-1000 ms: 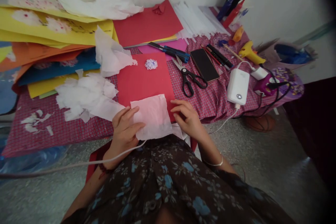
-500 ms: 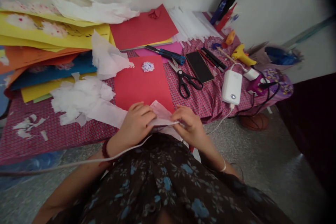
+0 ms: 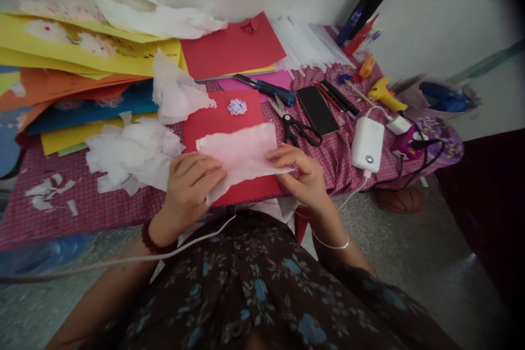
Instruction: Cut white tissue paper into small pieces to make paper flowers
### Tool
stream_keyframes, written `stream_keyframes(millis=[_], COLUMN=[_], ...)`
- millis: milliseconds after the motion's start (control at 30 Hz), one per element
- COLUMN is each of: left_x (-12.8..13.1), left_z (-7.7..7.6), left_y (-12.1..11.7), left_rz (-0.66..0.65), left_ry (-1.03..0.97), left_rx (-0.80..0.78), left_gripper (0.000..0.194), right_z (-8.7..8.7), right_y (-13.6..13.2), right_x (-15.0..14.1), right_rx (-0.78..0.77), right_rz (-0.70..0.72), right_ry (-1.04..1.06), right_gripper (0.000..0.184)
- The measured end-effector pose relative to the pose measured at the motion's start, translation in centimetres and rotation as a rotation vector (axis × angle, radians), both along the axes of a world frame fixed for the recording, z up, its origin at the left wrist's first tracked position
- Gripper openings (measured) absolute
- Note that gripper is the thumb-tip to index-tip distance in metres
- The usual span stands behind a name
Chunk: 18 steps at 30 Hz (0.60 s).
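Note:
A piece of white tissue paper [image 3: 241, 153] is stretched between my hands, above the near part of a red sheet of paper [image 3: 254, 190]. My left hand [image 3: 191, 186] pinches its left end, fingers closed. At the opposite end, my right hand [image 3: 301, 172] grips the tissue between thumb and fingers. Beyond it on the red sheet lies a small clump of white and blue bits [image 3: 237, 107]. Crumpled white tissue [image 3: 131, 150] is heaped left of my left hand. Black-handled scissors [image 3: 297, 127] lie beyond my right hand, partly over the red sheet's edge.
Coloured paper sheets [image 3: 123, 60] are stacked at the back left. A box cutter [image 3: 266, 87], a phone [image 3: 318, 110], pens [image 3: 338, 97] and a white power bank [image 3: 368, 144] lie rightward. A yellow glue gun [image 3: 385, 93] sits farther back. A white cable [image 3: 123, 258] crosses my left forearm.
My hands have moved apart, my left hand going left. The tissue between them, bunched low near my body before, is now spread wide and lifted over the red sheet.

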<state>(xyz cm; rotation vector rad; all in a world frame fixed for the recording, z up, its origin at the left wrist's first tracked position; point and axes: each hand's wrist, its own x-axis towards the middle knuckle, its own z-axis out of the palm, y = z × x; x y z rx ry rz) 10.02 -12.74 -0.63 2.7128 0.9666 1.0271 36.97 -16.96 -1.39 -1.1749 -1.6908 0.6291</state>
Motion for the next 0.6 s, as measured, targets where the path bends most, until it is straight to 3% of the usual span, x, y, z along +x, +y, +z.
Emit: stream_keyframes(millis=[100, 200, 300, 433, 600], left_x=[-0.4, -0.7, -0.8, -0.3, 0.6], left_z=[-2.4, -3.4, -3.2, -2.6, -2.4], left_y=[-1.2, -1.7, -2.0, -1.8, -0.8], left_rz=[0.011, 0.046, 0.104, 0.204, 0.353], left_ry=[0.106, 0.177, 0.107, -0.016, 0.063], left_rx=[-0.186, -0.322, -0.392, -0.489, -0.590], left_gripper=[0.021, 0.016, 0.013, 0.022, 0.034], right_z=[-1.8, -2.7, -3.0, -3.7, -4.3], right_y=[-0.8, -1.3, -1.4, -1.3, -0.3], right_x=[0.2, 0.0, -0.3, -0.8, -1.6], right_rx=[-0.091, -0.186, -0.281, -0.350, -0.349], right_rz=[0.061, 0.060, 0.009, -0.162, -0.303], right_ry=[-0.065, -0.134, -0.138, -0.108, -0.074], right_gripper=[0.008, 0.009, 0.010, 0.010, 0.012])
